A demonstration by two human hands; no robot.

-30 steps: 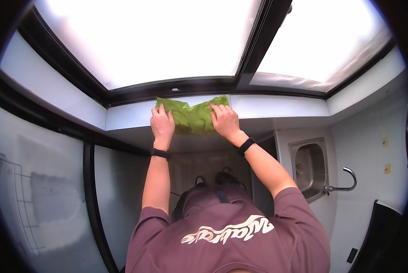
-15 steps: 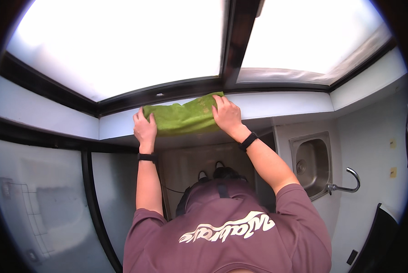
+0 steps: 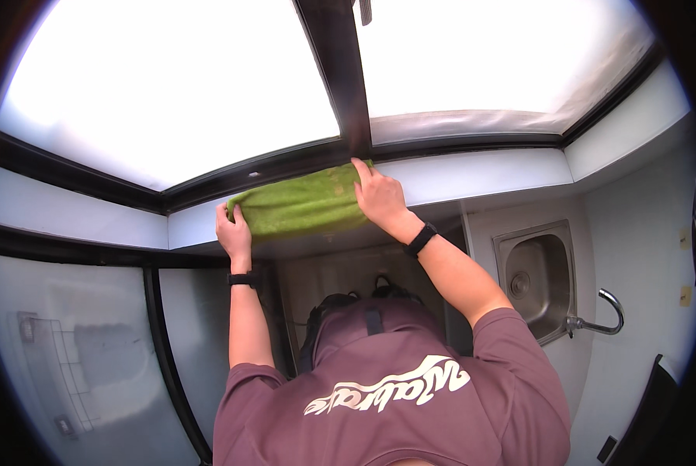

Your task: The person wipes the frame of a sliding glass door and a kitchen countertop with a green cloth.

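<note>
A green cloth [image 3: 301, 203] is stretched between my two hands over the white window ledge [image 3: 472, 179], its lower part hanging past the ledge's near edge. My left hand [image 3: 234, 231] grips the cloth's left end, thumb on the near face. At the right end, my right hand [image 3: 380, 194] is closed on the cloth's upper corner, just below the dark window frame [image 3: 351, 93]. The cloth has shallow folds along its length and a few pale spots near the right hand. Each wrist wears a black band.
On the right, a steel sink [image 3: 536, 279] is set in a counter, with a curved chrome tap [image 3: 608, 314] beside it. Bright window panes [image 3: 169, 85] rise beyond the ledge. A pale glass panel [image 3: 84, 334] with dark frame bars stands on the left.
Both hands still hold the cloth. The left hand has moved slightly left and nearer, and the cloth is pulled straighter. The view has also shifted a little.
</note>
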